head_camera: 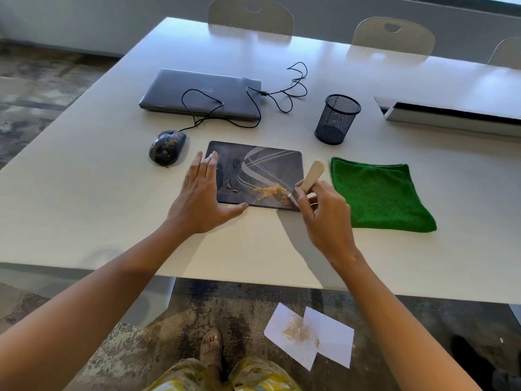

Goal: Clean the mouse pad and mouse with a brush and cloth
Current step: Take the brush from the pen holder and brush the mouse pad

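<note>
From the head camera, a long pale table (98, 193) with a smooth, faintly glossy top fills most of the scene, and beyond its far edge stand three light chair backs (251, 15) against a grey wall. The floor under and around it is a mottled grey and tan carpet (36, 88), where two white paper sheets (310, 334) lie overlapping near the table's front edge, dusted with tan crumbs. The dark mouse pad (270, 165) lies flat near the front middle of the table, a heap of tan crumbs (270, 191) gathered by its near right corner. The left hand (203, 196) lies spread and flat, fingers straight, pressing the pad's left edge with the thumb along the near edge. The right hand (321, 210) grips a pale-handled brush (310, 176), fingers curled round the handle, its bristle end down on the pad at the crumbs. The black mouse (167, 147), also speckled with crumbs, sits just left of the pad's far corner, its cable (203, 108) looping over a closed grey laptop (203, 93) behind. A folded green cloth (380, 196) lies just right of the pad, a black mesh pen cup (337, 118) stands behind it, and a raised white lid (451, 114) in the tabletop shows a dark slot on the far right.
</note>
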